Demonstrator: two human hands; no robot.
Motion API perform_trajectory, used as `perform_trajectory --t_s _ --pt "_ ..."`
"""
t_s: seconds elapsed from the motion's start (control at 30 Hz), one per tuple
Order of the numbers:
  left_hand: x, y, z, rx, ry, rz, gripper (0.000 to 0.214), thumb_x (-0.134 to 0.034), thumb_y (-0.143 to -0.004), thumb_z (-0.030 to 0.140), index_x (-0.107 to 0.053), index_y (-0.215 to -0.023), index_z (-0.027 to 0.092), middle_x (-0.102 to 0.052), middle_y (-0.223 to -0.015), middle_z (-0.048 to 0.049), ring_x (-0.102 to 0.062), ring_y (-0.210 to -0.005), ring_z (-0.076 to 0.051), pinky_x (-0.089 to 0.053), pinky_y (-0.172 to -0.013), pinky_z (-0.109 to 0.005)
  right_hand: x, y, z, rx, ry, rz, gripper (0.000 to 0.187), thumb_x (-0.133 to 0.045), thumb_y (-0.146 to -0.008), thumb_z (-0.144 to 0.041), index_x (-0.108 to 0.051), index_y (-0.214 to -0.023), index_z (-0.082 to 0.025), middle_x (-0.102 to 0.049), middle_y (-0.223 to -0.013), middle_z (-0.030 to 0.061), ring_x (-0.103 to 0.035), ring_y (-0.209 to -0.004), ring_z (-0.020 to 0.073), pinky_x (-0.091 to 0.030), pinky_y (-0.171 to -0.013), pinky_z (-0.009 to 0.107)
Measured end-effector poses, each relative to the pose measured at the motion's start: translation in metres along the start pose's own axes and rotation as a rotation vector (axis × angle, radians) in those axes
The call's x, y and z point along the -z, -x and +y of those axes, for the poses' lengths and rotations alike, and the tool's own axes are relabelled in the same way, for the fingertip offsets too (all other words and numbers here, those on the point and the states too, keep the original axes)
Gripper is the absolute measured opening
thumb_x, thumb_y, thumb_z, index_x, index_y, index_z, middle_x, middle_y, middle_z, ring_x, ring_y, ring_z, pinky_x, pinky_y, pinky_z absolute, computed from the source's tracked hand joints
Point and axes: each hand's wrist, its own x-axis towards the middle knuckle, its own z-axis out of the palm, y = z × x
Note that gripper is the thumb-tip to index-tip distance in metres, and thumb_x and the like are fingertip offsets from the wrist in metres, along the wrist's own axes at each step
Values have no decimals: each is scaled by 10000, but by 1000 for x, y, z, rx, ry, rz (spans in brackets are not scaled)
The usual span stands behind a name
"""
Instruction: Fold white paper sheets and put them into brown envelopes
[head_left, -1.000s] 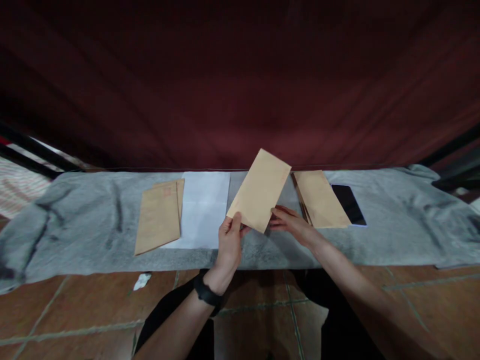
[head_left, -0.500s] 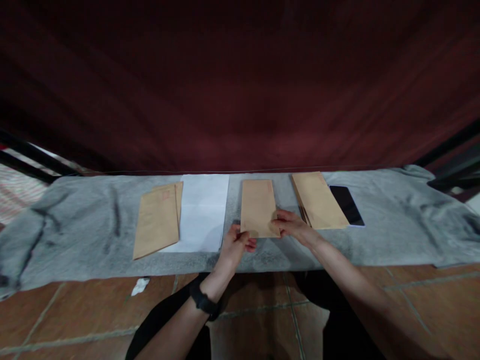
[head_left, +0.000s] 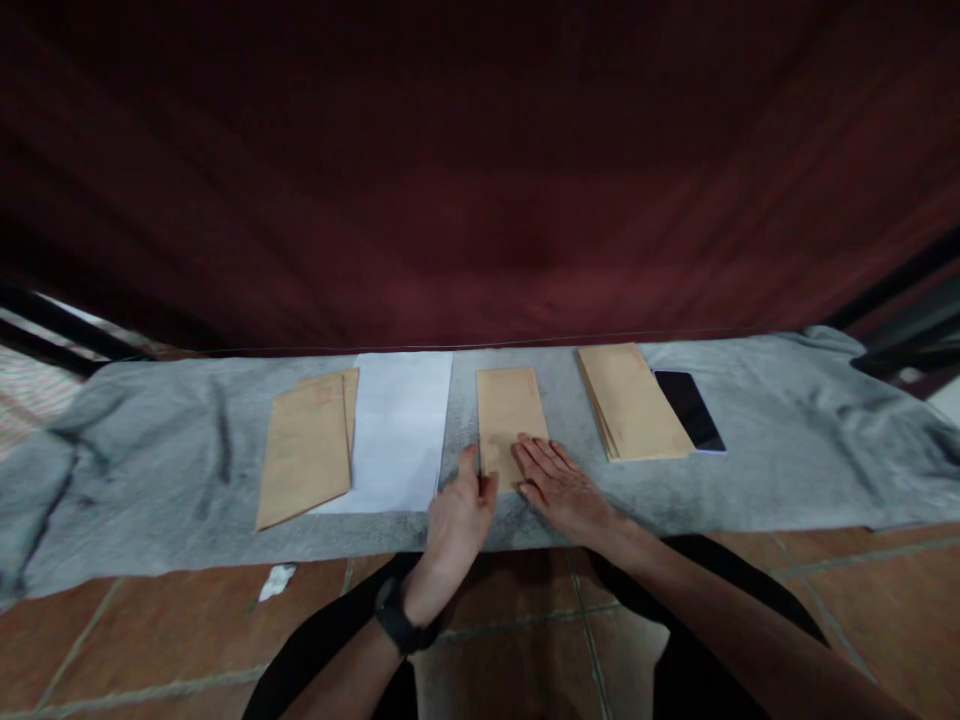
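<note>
Envelope [head_left: 508, 405], held up and tilted a second ago, now lies flat mid-way along the cloth-covered bench [head_left: 165, 450], so the surface rather than your grip seems to bear it. Going left to right, brown envelopes [head_left: 306, 450] overlap the white paper [head_left: 401, 430], then your left hand [head_left: 459, 512] has finger and thumb parted at the flat envelope's near-left corner, though you cannot tell whether they pinch it. Your right hand [head_left: 559, 488] spreads palm-down over its near-right part, left of the envelope stack [head_left: 637, 405] and phone [head_left: 691, 412].
</note>
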Motion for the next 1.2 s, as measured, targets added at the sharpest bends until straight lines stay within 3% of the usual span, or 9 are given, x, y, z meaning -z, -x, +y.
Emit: perform_trajectory --t_s 0.07,0.13,0.23,0.33,0.43,0.53,0.7,0.87,1.2 --pt "3 3 2 -240 -337 30 200 -529 -956 247 -637 -1118 201 -726 -825 -73 -726 -813 -250 -551 -761 -362 -4 2 1 -7 17 -35 562 -332 -1057 -400 -298 -1580 -197 -282 -1641 106 -253 -1516 252 -188 -1250 500" --pt "-2 9 2 -482 -510 -36 240 -447 -994 229 -657 -1106 197 -733 -1059 -115 -695 -1036 -263 -526 -935 -415 -2 0 5 -8 -15 -58 553 -325 -1058 -402 -329 -1569 -190 -302 -1631 104 -261 -1513 249 -201 -1250 499" --pt "-20 21 -1 -697 -569 -133 407 -472 -995 273 -526 -1369 123 -587 -1413 -169 -530 -1334 -282 -428 -1119 -450 6 -7 18 24 -116 -77 506 -310 -1050 -328 -409 -1533 -212 -400 -1586 96 -353 -1474 235 -262 -1234 499" --pt "-35 30 -10 -736 -615 -172 654 -533 -974 393 -349 -1506 59 -411 -1564 -209 -348 -1475 -312 -340 -1194 -496 13 -17 32 15 -166 -28 493 -335 -1039 -321 -453 -1509 -228 -454 -1554 90 -404 -1446 237 -296 -1222 507" --pt "-37 30 -16 -765 -641 -198 663 -509 -984 441 -315 -1541 139 -334 -1617 -163 -275 -1510 -296 -309 -1212 -514 14 -30 47 -12 -106 5 510 -346 -1041 -384 -429 -1523 -239 -392 -1591 81 -350 -1476 245 -245 -1237 525" --pt "-30 21 -16 -783 -670 -212 532 -471 -1008 350 -388 -1510 194 -393 -1594 -125 -332 -1488 -271 -329 -1203 -500 12 -51 59 -31 -7 -7 550 -298 -1050 -433 -349 -1561 -235 -296 -1634 69 -269 -1510 228 -204 -1246 512" --pt "-15 1 -6 -761 -803 -305 476 -393 -954 52 -511 -1411 119 -526 -1496 -144 -498 -1382 -223 -401 -1152 -379 8 -108 70 -30 130 -24 614 -228 -1046 -460 -311 -1573 -157 -263 -1640 103 -220 -1526 234 -150 -1255 488" --pt "-15 -2 -4 -804 -893 -333 503 -374 -926 13 -524 -1397 110 -555 -1467 -147 -530 -1351 -238 -449 -1105 -389 7 -154 72 -14 180 -58 646 -211 -1040 -466 -318 -1565 -106 -288 -1628 140 -242 -1519 248 -109 -1257 469" --pt "-17 -1 -11 -846 -913 -299 455 -391 -920 15 -587 -1322 100 -620 -1389 -163 -579 -1299 -239 -474 -1066 -369 -2 -147 57 121 109 -165 633 -214 -1041 -536 -246 -1596 -233 -239 -1653 36 -166 -1538 216 -42 -1262 472"
